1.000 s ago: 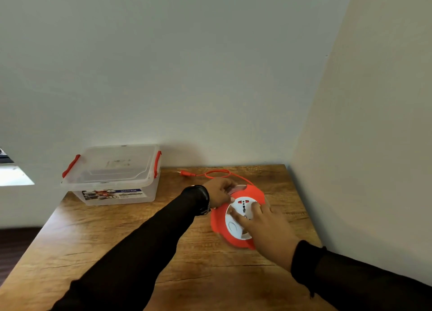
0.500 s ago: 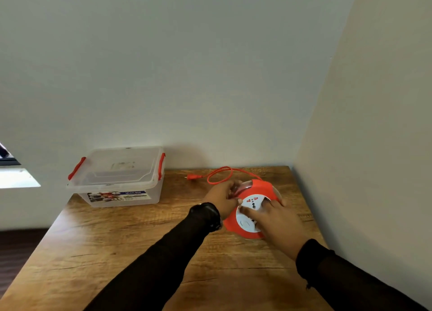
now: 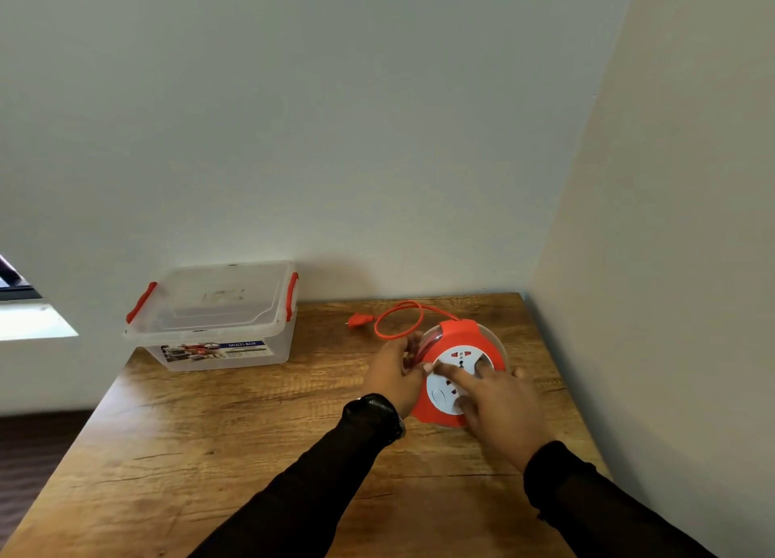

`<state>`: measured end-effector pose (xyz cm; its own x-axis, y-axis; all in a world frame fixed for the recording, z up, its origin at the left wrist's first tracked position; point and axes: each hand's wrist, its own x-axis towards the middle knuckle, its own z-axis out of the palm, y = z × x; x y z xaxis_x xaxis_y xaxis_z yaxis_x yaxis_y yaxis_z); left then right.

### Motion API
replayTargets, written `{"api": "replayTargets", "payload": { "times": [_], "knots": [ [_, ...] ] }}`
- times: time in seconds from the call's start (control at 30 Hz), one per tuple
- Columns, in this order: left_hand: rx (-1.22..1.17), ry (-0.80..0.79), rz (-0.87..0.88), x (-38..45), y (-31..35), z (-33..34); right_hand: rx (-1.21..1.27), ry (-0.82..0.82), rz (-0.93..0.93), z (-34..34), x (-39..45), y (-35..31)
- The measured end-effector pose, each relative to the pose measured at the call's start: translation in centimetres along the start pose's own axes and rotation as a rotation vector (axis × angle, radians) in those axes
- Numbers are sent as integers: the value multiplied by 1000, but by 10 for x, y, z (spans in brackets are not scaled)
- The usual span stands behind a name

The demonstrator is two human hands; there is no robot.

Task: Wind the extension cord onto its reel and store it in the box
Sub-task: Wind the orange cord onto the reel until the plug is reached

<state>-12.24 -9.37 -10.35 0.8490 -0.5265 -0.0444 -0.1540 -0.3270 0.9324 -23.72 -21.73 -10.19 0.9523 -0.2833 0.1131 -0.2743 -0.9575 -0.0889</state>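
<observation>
Nearly wound, I judge: my left hand [image 3: 396, 369] grips the reel [image 3: 459, 373] edge, right hand [image 3: 499, 402] fingers flat on its face, short cord [image 3: 398, 318] loose on the surface [image 3: 251, 431], box [image 3: 214, 318] lidded.

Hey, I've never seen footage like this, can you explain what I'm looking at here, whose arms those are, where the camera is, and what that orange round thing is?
There is no machine here. The camera sits on a person's head and looks forward and down, so the two black-sleeved arms are that person's own. They work at a wooden table in the corner of a room. The orange and white disc is a cord reel with sockets on its face. The left hand holds the reel's side, where the cord winds in, while the right hand rests its fingers on the white face. A short loop of orange cord and its plug lie unwound behind the reel. At the back left stands a clear storage box with red latches, lid on.
</observation>
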Motion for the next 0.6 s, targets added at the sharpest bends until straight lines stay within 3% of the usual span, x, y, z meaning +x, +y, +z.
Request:
{"api": "replayTargets", "payload": {
  "times": [0.23,0.5,0.6],
  "knots": [
    [-116,48,-30,-11,-8,6,-17,-7,-41,9,1,4],
    [-163,-27,-7,-14,-14,7,-240,-112,-215,6,-3,17],
    [-156,-52,0,-11,-12,6,-335,-119,-377,-8,-1,18]
  ]
}}
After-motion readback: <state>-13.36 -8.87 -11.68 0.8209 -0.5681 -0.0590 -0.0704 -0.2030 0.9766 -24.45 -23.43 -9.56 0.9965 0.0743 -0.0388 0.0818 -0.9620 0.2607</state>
